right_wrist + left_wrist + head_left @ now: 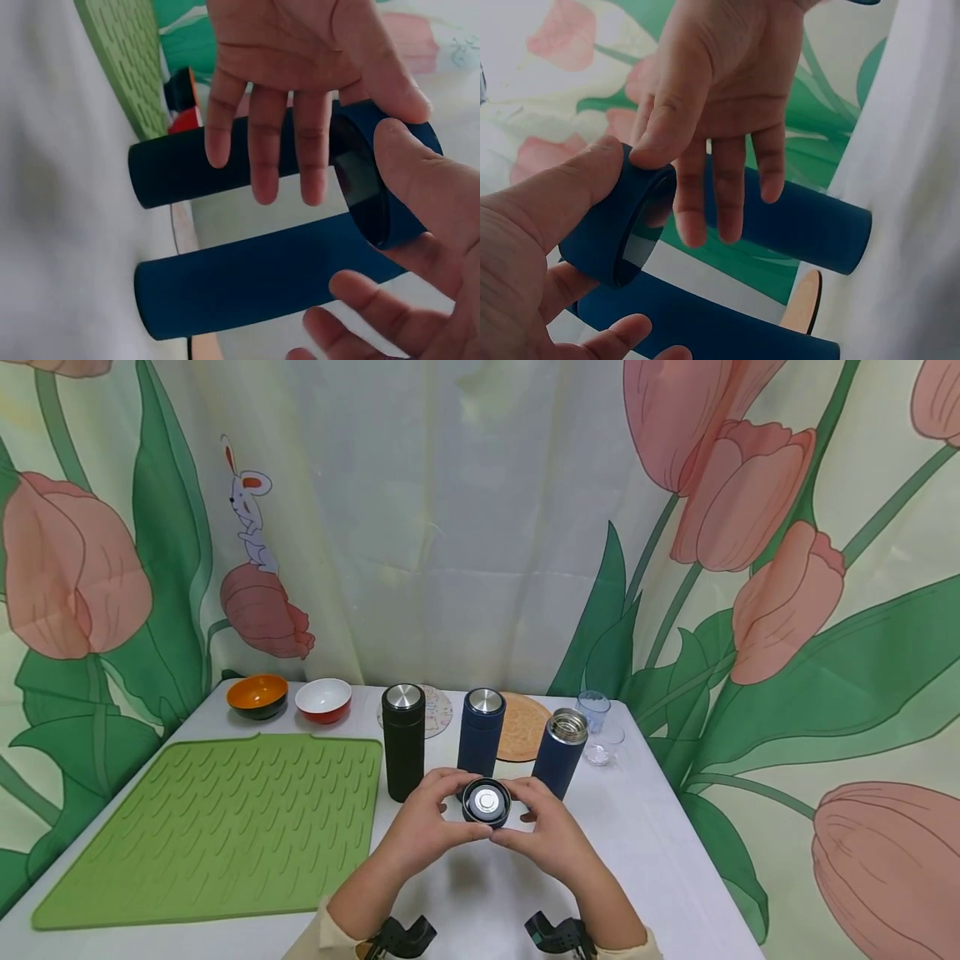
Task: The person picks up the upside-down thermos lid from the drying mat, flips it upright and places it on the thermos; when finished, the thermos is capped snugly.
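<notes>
Both hands hold a dark blue thermos lid [486, 802] between them, its hollow underside turned up toward the head camera. My left hand [431, 818] pinches its left side and my right hand [543, 822] its right, thumbs at the near edge. In the left wrist view, the lid [604, 217] shows a smooth blue wall. Just beyond the hands stand a lidless blue thermos [559, 758] with a bare steel mouth, tilted in the head view, and a blue thermos [480, 735] with its steel-topped lid on. Left of them is a black thermos [405, 747], also capped.
A green ridged mat [225, 827] covers the table's left side. Behind it sit an orange bowl [257, 695] and a red-and-white bowl [323, 702]. Round boards, one wooden [522, 731], lie behind the thermoses. A clear glass [593, 710] stands at the back right edge.
</notes>
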Motion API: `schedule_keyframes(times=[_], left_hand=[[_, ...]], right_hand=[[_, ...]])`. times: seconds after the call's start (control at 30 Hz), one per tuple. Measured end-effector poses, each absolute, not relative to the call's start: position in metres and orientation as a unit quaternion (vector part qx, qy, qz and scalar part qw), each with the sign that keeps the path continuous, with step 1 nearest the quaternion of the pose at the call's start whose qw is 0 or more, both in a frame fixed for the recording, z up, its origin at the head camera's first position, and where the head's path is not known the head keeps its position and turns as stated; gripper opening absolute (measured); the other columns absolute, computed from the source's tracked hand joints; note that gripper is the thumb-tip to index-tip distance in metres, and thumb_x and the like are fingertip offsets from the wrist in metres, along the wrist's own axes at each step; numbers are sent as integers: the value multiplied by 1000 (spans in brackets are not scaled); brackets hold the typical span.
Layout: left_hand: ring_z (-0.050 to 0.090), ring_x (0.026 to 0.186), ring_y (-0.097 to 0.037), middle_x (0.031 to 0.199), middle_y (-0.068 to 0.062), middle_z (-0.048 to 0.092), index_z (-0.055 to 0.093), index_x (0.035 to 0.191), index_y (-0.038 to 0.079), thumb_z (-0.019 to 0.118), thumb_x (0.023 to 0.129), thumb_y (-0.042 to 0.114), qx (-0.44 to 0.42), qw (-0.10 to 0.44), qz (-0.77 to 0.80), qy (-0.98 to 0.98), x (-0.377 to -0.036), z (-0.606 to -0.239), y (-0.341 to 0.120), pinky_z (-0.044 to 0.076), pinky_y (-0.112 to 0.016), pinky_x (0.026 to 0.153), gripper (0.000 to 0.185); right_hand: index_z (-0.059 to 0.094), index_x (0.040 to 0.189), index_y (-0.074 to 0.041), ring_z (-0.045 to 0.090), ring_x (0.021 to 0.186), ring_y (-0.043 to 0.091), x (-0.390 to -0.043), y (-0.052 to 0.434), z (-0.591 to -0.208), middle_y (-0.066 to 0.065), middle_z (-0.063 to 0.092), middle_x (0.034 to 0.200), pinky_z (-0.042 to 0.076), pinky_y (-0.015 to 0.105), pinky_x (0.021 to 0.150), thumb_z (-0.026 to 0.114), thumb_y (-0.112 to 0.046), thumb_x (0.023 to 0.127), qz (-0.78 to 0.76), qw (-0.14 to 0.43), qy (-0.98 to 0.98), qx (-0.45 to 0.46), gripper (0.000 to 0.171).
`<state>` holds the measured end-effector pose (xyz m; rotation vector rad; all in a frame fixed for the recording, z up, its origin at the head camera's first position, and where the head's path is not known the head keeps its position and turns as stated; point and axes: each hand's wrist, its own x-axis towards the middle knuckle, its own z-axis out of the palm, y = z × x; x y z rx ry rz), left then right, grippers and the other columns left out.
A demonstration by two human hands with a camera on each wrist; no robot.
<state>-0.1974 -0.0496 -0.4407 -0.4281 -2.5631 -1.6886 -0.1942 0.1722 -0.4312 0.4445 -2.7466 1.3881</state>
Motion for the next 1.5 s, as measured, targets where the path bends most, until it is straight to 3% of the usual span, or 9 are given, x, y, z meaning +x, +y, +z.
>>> schedule_keyframes(times=[0.27, 0.37, 0.47, 0.53, 0.77, 0.93, 1.2, 1.33, 1.5], left_hand=[[61, 134, -33, 150, -7, 56, 64, 142, 23, 91, 84, 41, -136, -14, -570, -810, -200, -442, -50, 52, -62, 109, 67], [61, 134, -37, 148, -14, 58, 63, 141, 11, 71, 101, 49, -122, -46, -582, -803, -201, -442, -52, 54, -59, 106, 56], [64, 129, -37, 139, -19, 65, 67, 136, 1, 42, 109, 62, -109, -102, -603, -784, -200, -440, -55, 58, -55, 101, 71], [67, 125, -36, 133, -20, 71, 67, 136, -3, 34, 109, 67, -106, -149, -619, -764, -199, -438, -57, 59, -54, 100, 81], [69, 121, -33, 128, -20, 73, 65, 134, -8, 47, 109, 60, -122, -217, -653, -715, -201, -434, -59, 60, -49, 100, 75], [65, 124, -32, 136, -19, 68, 67, 135, -5, 57, 107, 50, -108, -183, -655, -726, -201, -434, -57, 58, -51, 104, 62], [64, 120, -30, 135, -12, 66, 68, 133, 10, 80, 94, 41, -80, -54, -630, -771, -199, -435, -49, 58, -48, 94, 52], [64, 126, -30, 139, -8, 64, 68, 129, 14, 86, 89, 36, -80, 9, -641, -763, -199, -437, -44, 55, -53, 105, 48], [65, 121, -27, 133, -6, 65, 68, 127, 13, 88, 87, 32, -79, 46, -644, -760, -196, -438, -40, 53, -51, 106, 48]], right_hand=[[70, 139, -34, 60, 124, 15, -194, 172, -435, -10, 63, 125, 53, 52, 109, 96, -14, 77, 447, 118, -868, 182, 70], [71, 139, -30, 59, 120, 11, -193, 171, -436, -8, 63, 124, 57, 43, 105, 96, -5, 75, 408, 193, -863, 225, 73], [73, 136, -27, 60, 114, 13, -194, 171, -440, -3, 65, 120, 60, 39, 95, 98, -1, 70, 343, 273, -853, 284, 76], [74, 134, -27, 61, 111, 17, -195, 172, -442, 0, 66, 117, 60, 41, 91, 99, 0, 66, 303, 315, -840, 320, 78], [73, 136, -28, 63, 103, 21, -195, 173, -443, 3, 68, 113, 56, 36, 88, 98, 1, 67, 248, 366, -818, 369, 80], [72, 138, -28, 62, 103, 18, -195, 173, -443, 3, 68, 115, 57, 35, 87, 95, 2, 72, 243, 357, -826, 362, 76], [70, 140, -9, 60, 110, 17, -194, 181, -442, 11, 65, 117, 46, 9, 99, 76, 6, 90, 383, 398, -806, 213, 52], [51, 155, -9, 47, 135, 25, -202, 192, -437, 18, 48, 143, 43, 33, 106, 74, -11, 98, 480, 378, -789, 62, 62], [15, 171, -16, 20, 156, 40, -223, 206, -438, 21, 15, 166, 32, 68, 120, 79, -41, 94, 519, 241, -817, -72, 103]])
